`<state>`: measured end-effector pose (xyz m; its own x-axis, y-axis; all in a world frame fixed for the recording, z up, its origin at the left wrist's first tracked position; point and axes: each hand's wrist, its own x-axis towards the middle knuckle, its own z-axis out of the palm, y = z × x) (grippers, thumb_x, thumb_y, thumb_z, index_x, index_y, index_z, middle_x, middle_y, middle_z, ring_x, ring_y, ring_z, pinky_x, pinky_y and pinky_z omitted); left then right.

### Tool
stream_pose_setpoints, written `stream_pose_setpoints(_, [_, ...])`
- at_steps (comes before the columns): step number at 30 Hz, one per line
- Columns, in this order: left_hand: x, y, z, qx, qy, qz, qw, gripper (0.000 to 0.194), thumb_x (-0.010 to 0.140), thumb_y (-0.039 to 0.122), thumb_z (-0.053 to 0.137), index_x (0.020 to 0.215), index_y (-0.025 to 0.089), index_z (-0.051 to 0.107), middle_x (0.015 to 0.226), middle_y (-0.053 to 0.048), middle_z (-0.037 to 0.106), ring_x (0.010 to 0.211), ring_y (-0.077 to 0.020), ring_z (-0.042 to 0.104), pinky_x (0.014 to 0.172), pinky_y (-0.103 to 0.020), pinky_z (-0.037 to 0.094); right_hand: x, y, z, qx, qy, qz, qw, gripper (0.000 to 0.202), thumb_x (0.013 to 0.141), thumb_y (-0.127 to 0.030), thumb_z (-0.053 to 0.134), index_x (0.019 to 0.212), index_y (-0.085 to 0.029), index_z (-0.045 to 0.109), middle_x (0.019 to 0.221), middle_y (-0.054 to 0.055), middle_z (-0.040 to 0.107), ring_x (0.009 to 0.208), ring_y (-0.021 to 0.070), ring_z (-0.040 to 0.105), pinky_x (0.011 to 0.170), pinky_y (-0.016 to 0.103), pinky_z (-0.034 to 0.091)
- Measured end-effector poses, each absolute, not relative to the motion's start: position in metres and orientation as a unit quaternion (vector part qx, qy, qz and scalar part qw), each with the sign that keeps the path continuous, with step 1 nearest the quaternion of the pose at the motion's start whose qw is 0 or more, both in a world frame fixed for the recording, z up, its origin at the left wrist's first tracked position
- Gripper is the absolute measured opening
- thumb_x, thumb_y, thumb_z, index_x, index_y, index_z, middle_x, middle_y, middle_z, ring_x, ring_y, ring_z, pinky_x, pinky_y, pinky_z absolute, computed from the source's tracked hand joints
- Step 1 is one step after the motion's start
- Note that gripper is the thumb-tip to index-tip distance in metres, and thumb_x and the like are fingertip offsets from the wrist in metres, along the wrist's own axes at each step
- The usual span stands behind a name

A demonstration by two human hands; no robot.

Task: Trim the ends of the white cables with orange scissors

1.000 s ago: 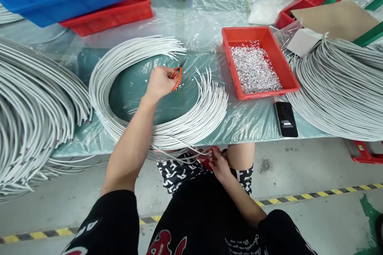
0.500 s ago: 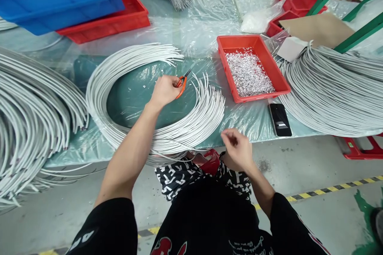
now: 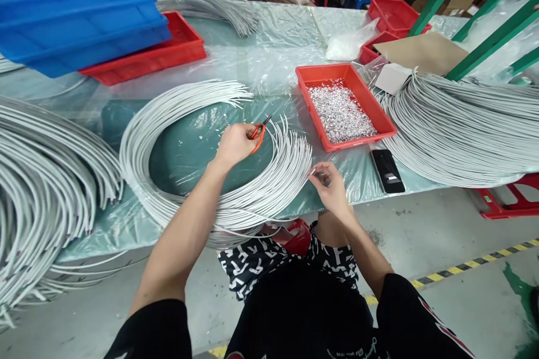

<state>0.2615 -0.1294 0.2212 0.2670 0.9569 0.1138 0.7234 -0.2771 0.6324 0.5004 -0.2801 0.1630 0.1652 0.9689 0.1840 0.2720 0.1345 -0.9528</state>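
My left hand (image 3: 236,145) is closed around a pair of scissors (image 3: 257,138) with orange handles. Their short dark blades point up and to the right, above the inside of a coiled bundle of white cables (image 3: 252,193). At the right-hand ends of that bundle, my right hand (image 3: 330,186) pinches a small white tip between thumb and forefinger. It looks like the end of one cable (image 3: 312,172), though the fingers partly cover it. The bundle lies in an open loop on the plastic-covered table (image 3: 269,81), with some strands hanging over the front edge.
A red tray (image 3: 349,104) of small shiny metal pieces stands right of the bundle, with a phone (image 3: 387,171) in front. Larger grey cable bundles lie at the left (image 3: 46,179) and right (image 3: 458,129). Blue crates (image 3: 80,17) rest over a red tray (image 3: 185,45) at back left.
My right hand has moved up and slightly left to the cable ends, and a white tip now shows in its pinch. The left hand keeps the scissors. The view has tilted up a little.
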Motion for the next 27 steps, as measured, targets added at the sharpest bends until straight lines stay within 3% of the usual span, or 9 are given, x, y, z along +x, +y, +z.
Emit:
stream_pose_setpoints(3, [0.264, -0.134, 0.222, 0.777, 0.504, 0.263, 0.27, 0.037, 0.08, 0.041, 0.062, 0.059, 0.017, 0.044, 0.057, 0.004, 0.035, 0.057, -0.0084, 0.029, 0.056, -0.025, 0.024, 0.493, -0.277, 0.164, -0.492, -0.47, 0.479, 0.555, 0.029, 0.085, -0.045, 0.071, 0.1, -0.021, 0.062, 0.08, 0.003, 0.072, 0.074, 0.0177, 0.065, 0.072, 0.032, 0.052])
stream_pose_setpoints(6, [0.268, -0.142, 0.223, 0.801, 0.417, 0.231, 0.362, 0.04, 0.08, 0.048, 0.065, 0.062, 0.016, 0.048, 0.06, 0.005, 0.037, 0.057, -0.0079, 0.032, 0.054, -0.023, 0.026, 0.486, -0.276, 0.164, -0.464, -0.43, 0.536, 0.56, 0.032, 0.084, -0.05, 0.072, 0.094, -0.02, 0.069, 0.077, 0.004, 0.073, 0.066, 0.0159, 0.062, 0.068, 0.031, 0.052])
stream_pose_setpoints(9, [0.276, -0.152, 0.227, 0.844, 0.329, 0.147, 0.398, 0.037, 0.083, 0.049, 0.065, 0.07, 0.015, 0.055, 0.063, 0.004, 0.042, 0.058, -0.0081, 0.034, 0.054, -0.021, 0.029, 0.482, -0.277, 0.164, -0.46, -0.422, 0.524, 0.579, 0.033, 0.086, -0.053, 0.07, 0.089, -0.02, 0.072, 0.074, 0.002, 0.071, 0.063, 0.0147, 0.059, 0.067, 0.031, 0.05])
stream_pose_setpoints(15, [0.288, -0.167, 0.233, 0.892, 0.265, 0.053, 0.364, 0.037, 0.09, 0.045, 0.058, 0.069, 0.014, 0.059, 0.057, 0.005, 0.039, 0.055, -0.0071, 0.028, 0.051, -0.021, 0.026, 0.48, -0.279, 0.167, -0.458, -0.438, 0.507, 0.584, 0.037, 0.088, -0.057, 0.067, 0.087, -0.02, 0.071, 0.065, -0.001, 0.062, 0.063, 0.0141, 0.054, 0.065, 0.029, 0.045])
stream_pose_setpoints(20, [0.287, -0.169, 0.235, 0.88, 0.249, 0.015, 0.403, 0.039, 0.093, 0.043, 0.055, 0.074, 0.011, 0.07, 0.054, 0.005, 0.04, 0.051, -0.0055, 0.029, 0.048, -0.021, 0.025, 0.481, -0.28, 0.168, -0.451, -0.448, 0.506, 0.583, 0.035, 0.09, -0.055, 0.066, 0.088, -0.02, 0.071, 0.063, -0.002, 0.058, 0.062, 0.0137, 0.052, 0.064, 0.029, 0.042])
stream_pose_setpoints(27, [0.287, -0.171, 0.236, 0.876, 0.252, 0.015, 0.411, 0.045, 0.093, 0.045, 0.057, 0.064, 0.012, 0.067, 0.051, 0.005, 0.037, 0.049, -0.0051, 0.027, 0.046, -0.022, 0.022, 0.481, -0.281, 0.166, -0.46, -0.461, 0.503, 0.569, 0.036, 0.091, -0.055, 0.064, 0.091, -0.02, 0.073, 0.065, -0.001, 0.058, 0.063, 0.0137, 0.053, 0.062, 0.029, 0.041])
